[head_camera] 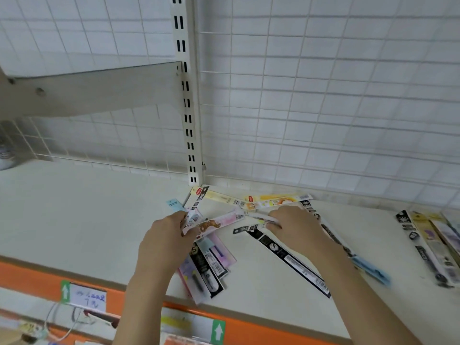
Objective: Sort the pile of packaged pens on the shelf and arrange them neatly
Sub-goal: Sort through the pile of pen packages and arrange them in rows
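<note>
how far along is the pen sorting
Early to midway. A row of packs already lies side by side at the right. The left hand holds a bunch of packs; the right hand pinches another. Loose packs near the back wall remain crisscrossed.

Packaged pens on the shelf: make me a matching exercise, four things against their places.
Things:
1. long black pack
2. pink bear pack
3. blue pack
4. lined-up packs

Places:
A. far right of the shelf
B. held in the left hand
C. flat between the two forearms
D. beside the right forearm, outer side

Pairs: 1-C, 2-B, 3-D, 4-A
</note>
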`<act>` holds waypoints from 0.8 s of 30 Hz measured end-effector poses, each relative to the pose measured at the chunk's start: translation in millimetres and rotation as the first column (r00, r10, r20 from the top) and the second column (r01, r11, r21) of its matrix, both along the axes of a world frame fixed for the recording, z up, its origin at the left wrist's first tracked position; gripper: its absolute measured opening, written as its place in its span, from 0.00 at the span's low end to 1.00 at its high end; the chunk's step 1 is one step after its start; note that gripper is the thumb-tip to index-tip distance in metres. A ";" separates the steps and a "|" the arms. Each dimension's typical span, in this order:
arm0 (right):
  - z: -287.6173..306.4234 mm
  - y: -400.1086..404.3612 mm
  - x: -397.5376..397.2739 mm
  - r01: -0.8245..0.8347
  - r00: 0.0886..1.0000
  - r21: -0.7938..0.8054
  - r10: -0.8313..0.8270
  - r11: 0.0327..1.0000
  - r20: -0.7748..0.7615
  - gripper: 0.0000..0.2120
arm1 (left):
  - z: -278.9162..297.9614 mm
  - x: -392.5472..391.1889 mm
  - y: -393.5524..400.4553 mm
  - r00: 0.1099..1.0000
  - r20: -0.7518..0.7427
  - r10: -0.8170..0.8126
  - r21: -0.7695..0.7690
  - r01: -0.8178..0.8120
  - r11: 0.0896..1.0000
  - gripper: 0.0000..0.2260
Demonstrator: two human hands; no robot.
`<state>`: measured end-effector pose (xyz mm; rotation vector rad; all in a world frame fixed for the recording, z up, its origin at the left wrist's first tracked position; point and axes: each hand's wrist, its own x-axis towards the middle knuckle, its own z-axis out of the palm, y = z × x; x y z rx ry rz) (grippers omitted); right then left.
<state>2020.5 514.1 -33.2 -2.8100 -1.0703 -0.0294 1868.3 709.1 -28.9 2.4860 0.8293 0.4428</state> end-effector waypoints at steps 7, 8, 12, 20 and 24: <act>16.4 -19.5 -14.6 0.091 0.992 0.179 -0.106 0.980 0.075 0.13 | -2.5 18.0 -19.9 0.982 -0.178 -0.070 -0.025 0.067 0.997 0.08; 17.9 -23.0 -14.9 0.108 0.989 0.219 -0.127 0.970 0.074 0.13 | -3.8 19.2 -21.6 0.977 -0.201 -0.068 -0.006 0.068 0.998 0.07; 20.1 -35.0 -15.3 0.158 0.985 0.330 -0.172 0.931 0.012 0.08 | -2.9 21.6 -27.9 0.967 -0.253 -0.025 0.100 0.052 0.994 0.08; 13.8 -44.2 -16.8 0.238 0.971 0.364 -0.217 0.901 -0.096 0.08 | 9.4 16.0 -31.3 0.996 -0.093 0.014 0.100 -0.005 0.995 0.13; 12.5 -44.8 -13.8 0.237 0.971 0.362 -0.229 0.902 -0.065 0.07 | 14.2 14.9 -30.4 0.997 0.052 -0.055 0.033 0.053 0.998 0.09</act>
